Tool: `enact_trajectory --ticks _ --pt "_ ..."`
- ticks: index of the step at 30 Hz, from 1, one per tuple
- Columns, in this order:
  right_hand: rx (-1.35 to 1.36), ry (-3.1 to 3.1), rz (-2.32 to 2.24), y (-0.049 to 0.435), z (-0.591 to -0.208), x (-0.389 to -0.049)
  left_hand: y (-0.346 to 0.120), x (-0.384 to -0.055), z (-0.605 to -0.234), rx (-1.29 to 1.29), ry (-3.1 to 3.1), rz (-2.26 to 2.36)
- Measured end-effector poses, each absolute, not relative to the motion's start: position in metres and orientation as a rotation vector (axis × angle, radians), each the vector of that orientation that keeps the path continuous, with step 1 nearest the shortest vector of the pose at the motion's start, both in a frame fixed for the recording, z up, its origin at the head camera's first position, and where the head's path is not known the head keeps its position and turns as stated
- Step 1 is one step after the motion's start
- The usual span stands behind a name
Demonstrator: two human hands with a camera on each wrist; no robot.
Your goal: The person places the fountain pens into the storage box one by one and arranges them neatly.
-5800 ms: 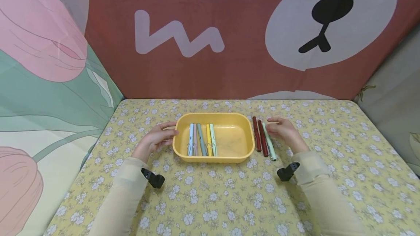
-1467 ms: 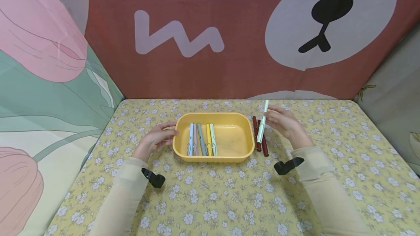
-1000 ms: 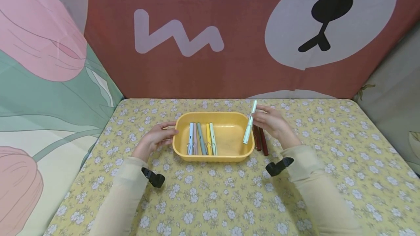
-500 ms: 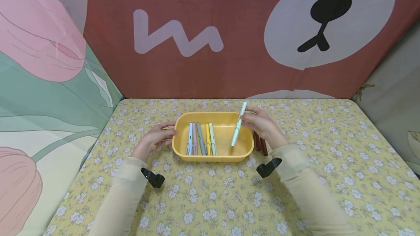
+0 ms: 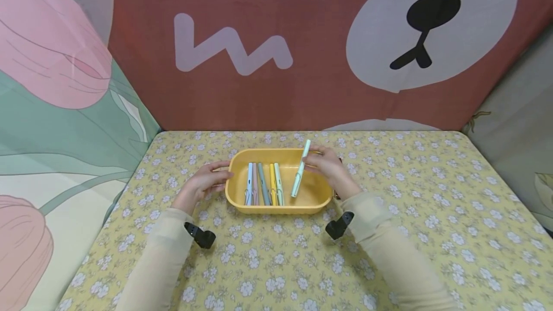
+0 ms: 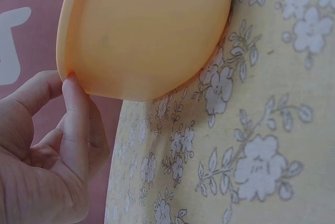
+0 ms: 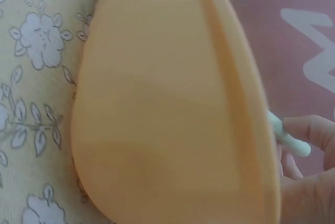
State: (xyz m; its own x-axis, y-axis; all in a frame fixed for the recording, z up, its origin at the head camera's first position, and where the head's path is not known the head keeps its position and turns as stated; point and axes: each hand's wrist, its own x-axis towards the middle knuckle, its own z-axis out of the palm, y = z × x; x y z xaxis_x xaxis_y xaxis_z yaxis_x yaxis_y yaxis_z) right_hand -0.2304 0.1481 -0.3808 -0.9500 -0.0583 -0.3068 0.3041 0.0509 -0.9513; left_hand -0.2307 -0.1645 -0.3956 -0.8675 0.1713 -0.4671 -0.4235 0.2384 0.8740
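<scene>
My left hand pinches the left rim of a yellow plastic tray; the left wrist view shows thumb and finger meeting on the tray's edge. Over the tray's right half, my right hand pinches a mint-green pen near its upper part, tilted with its lower end leftward. Side by side in the tray's left half lie a light blue pen, a mauve pen, a grey-green pen, a yellow pen and another mint-green pen. In the right wrist view, the tray wall hides most of the held pen.
Dark red pens lie on the table just right of the tray, almost fully hidden behind my right hand. A floral yellow cloth covers the table. Behind it stands a brown printed backdrop.
My right hand has picked up the mint-green pen from beside the red pens and carried it left over the tray, lowering it slightly of late. My left hand stays at the rim.
</scene>
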Motion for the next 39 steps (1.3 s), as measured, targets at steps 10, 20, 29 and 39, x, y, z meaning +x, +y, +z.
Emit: enact_trajectory --ticks 10,20,29,39 --pt "0.257 2.068 -1.937 0.135 -0.389 -0.231 -0.164 -0.231 -0.396 -0.236 2.050 1.669" --pt "0.269 2.072 -1.922 0.127 -0.397 -0.232 -0.164 -0.230 -0.396 -0.223 2.049 1.669" --pt "0.280 2.048 -1.876 0.123 -0.399 -0.232 -0.164 -0.231 -0.396 -0.229 2.046 1.671" --pt "0.273 2.034 -1.814 0.118 -0.403 -0.231 -0.164 -0.231 -0.397 -0.223 2.052 1.662"
